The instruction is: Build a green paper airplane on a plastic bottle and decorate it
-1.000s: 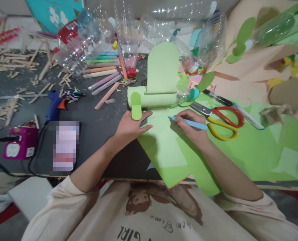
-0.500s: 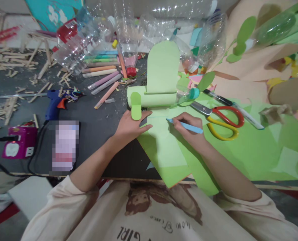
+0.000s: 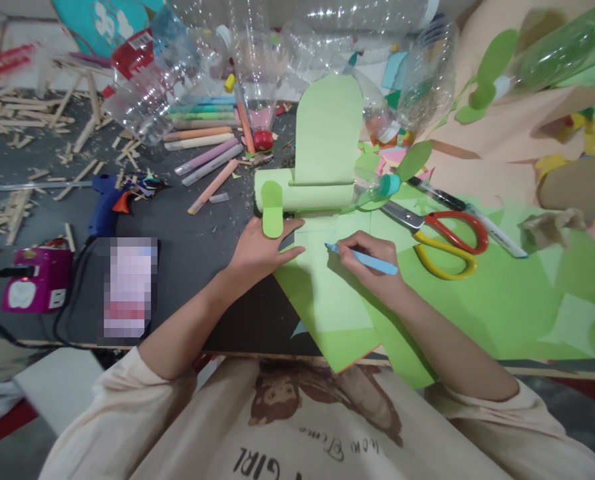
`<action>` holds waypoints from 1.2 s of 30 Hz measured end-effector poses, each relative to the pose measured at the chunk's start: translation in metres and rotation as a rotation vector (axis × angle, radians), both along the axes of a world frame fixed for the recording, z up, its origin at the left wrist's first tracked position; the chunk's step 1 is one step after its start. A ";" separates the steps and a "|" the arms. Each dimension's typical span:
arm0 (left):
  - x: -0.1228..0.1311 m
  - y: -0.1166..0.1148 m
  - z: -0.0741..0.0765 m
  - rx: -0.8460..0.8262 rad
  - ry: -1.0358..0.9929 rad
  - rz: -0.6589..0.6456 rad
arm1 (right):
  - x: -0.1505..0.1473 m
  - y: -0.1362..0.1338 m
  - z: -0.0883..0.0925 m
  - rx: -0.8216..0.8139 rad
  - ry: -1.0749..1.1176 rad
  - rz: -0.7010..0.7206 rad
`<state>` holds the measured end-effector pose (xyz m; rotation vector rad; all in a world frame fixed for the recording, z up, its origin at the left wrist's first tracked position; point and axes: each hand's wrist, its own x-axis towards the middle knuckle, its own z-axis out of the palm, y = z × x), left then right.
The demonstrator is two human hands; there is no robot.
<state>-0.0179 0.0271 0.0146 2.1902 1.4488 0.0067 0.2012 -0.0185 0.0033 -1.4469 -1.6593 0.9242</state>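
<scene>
My right hand [image 3: 370,263] is closed around a light blue felt-tip pen [image 3: 375,261]. Its tip points left, over a pale green paper sheet [image 3: 340,303]; whether it touches I cannot tell. A faint line runs across the sheet's upper part. My left hand [image 3: 260,250], fingers spread, lies at the sheet's left edge. Just beyond both hands lies a paper-wrapped plastic bottle [image 3: 312,193] with a teal cap [image 3: 389,185] on the right. An arched pale green paper piece [image 3: 329,130] rises behind it, and a small bright green strip [image 3: 272,210] hangs at its left end.
Scissors [image 3: 452,243] with red and yellow handles lie right of my right hand, beside a marker [image 3: 497,230]. On the left are a blue glue gun [image 3: 106,203], a phone [image 3: 129,287] and a purple box [image 3: 37,280] with cables. Clear plastic bottles [image 3: 142,100] and several felt-tip pens [image 3: 207,160] occupy the back.
My right hand and the blue pen have shifted slightly left and toward me, down the sheet. My left hand has stayed in place.
</scene>
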 end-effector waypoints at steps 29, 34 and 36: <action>0.001 0.001 0.001 0.004 0.008 -0.010 | -0.021 -0.013 0.008 0.171 -0.096 0.262; 0.001 0.001 0.001 -0.005 0.017 -0.022 | -0.023 -0.014 0.006 0.249 -0.107 0.287; 0.000 0.002 0.001 0.002 0.013 -0.025 | -0.023 -0.014 0.005 0.264 -0.109 0.298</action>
